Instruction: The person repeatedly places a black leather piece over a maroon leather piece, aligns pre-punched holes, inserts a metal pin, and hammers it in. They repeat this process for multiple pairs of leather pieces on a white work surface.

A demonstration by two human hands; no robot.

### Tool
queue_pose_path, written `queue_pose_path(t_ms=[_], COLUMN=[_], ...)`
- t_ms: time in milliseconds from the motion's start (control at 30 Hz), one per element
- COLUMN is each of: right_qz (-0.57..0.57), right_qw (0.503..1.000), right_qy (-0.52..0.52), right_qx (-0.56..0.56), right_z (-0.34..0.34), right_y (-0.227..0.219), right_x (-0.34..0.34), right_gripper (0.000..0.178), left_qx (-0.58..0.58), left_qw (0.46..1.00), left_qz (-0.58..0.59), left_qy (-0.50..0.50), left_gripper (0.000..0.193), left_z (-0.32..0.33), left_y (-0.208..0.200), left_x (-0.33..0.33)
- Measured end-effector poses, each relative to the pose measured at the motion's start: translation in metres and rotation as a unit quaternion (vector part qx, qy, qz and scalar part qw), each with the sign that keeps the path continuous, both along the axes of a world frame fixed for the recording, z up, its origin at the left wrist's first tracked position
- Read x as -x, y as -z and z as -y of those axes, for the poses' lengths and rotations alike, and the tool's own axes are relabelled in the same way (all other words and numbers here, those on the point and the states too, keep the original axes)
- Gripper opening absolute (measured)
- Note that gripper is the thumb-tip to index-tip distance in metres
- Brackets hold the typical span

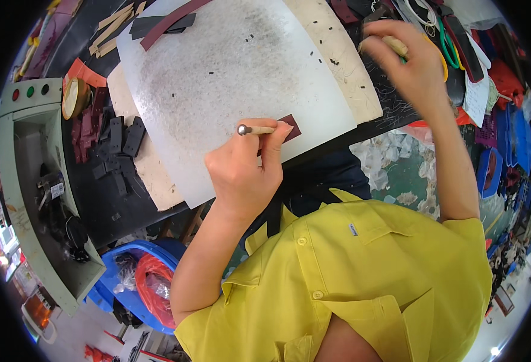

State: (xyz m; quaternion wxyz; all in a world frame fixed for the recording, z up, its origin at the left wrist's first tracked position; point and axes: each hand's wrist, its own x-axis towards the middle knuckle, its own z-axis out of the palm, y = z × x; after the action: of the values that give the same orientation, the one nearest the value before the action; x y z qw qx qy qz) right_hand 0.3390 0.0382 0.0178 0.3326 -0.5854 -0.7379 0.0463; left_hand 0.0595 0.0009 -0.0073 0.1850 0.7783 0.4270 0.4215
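Observation:
My left hand is closed round a slim tool with a pale wooden shaft and a rounded metal end. Just beyond its fingers lies a small maroon strip, leather by its look, partly covered by the thumb and fingers, on a white board. Away at the far right, my right hand is raised near the table's tool area. Its fingers curl round a wooden-handled tool, whose working end is blurred and partly hidden.
A long maroon strip crosses black strips at the board's far edge. Black and maroon pieces are heaped at left, beside a round container. Green-handled scissors lie far right. A grey metal housing borders the table's left side.

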Motion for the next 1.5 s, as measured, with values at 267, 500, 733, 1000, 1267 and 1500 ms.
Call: queue_pose_path(t_ms=[267, 500, 733, 1000, 1267, 1500], right_qz=[0.183, 0.142, -0.545, 0.204, 0.202, 0.178], right_qw=[0.968, 0.986, 0.819, 0.970, 0.958, 0.961], right_qy=[0.172, -0.080, -0.167, -0.102, -0.156, -0.163], right_qx=[0.018, 0.026, 0.069, 0.087, 0.130, 0.138], right_z=[-0.002, 0.041, 0.066, 0.052, 0.063, 0.064], right_y=[0.045, -0.069, -0.158, -0.079, -0.047, -0.043], right_x=[-0.060, 0.010, 0.060, 0.032, 0.048, 0.046], right_gripper=[0.031, 0.028, 0.022, 0.024, 0.028, 0.030], left_qx=[-0.058, -0.087, -0.069, -0.038, 0.065, 0.207], left_qw=[0.997, 0.991, 0.990, 0.994, 0.998, 0.959], left_qz=[-0.044, -0.097, -0.117, -0.097, 0.018, 0.188], left_qy=[0.007, 0.020, 0.046, 0.044, -0.010, -0.042], left_gripper=[0.022, 0.026, 0.019, 0.016, 0.010, 0.011], left_z=[0.001, 0.003, 0.002, 0.003, 0.008, 0.008], left_y=[-0.005, -0.007, -0.013, -0.011, -0.010, -0.007], left_x=[-0.004, -0.006, -0.009, -0.002, -0.001, -0.004])
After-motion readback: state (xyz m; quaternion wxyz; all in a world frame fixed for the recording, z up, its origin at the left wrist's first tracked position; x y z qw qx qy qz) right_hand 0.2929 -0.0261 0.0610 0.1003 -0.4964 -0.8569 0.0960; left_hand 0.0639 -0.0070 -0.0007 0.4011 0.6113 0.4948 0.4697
